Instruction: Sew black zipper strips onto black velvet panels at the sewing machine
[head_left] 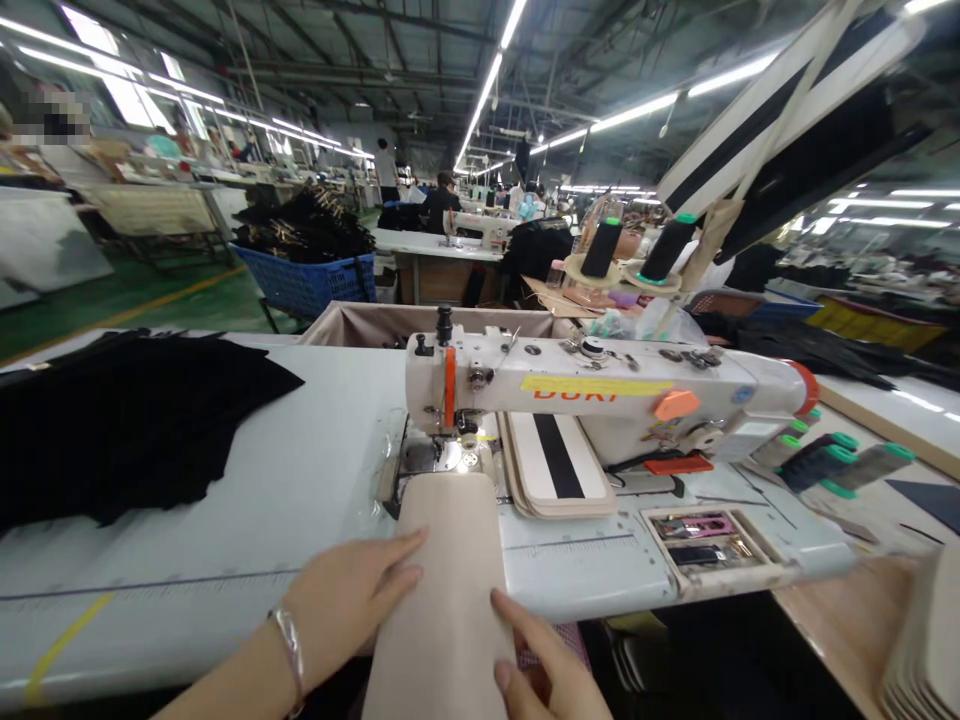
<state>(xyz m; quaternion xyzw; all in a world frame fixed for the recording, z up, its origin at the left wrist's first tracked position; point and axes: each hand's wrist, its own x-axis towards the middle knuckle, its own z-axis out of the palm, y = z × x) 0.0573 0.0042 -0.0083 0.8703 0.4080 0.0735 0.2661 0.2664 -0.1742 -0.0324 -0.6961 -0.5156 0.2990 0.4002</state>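
A long beige panel [450, 590] with rounded corners lies lengthwise in front of me, its far end just before the needle area of a white sewing machine [510, 375]. My left hand [352, 590], with a silver bracelet at the wrist, holds the panel's left edge, fingertips resting on its top face. At the right edge, my right hand [547, 660] grips the panel lower down, with two fingertips at the edge. Its other fingers are hidden. Beside the needle area, under the machine arm, rests a stack of beige panels [559, 465], the top one with a black stripe.
Black fabric pieces [127, 420] cover the left of the sewing table [322, 450]. A small tray [709, 550] of tools is set at the right. Thread cones [832, 465] stand farther right, near stacked beige panels [926, 640]. Beyond is a blue basket [307, 280] of black pieces.
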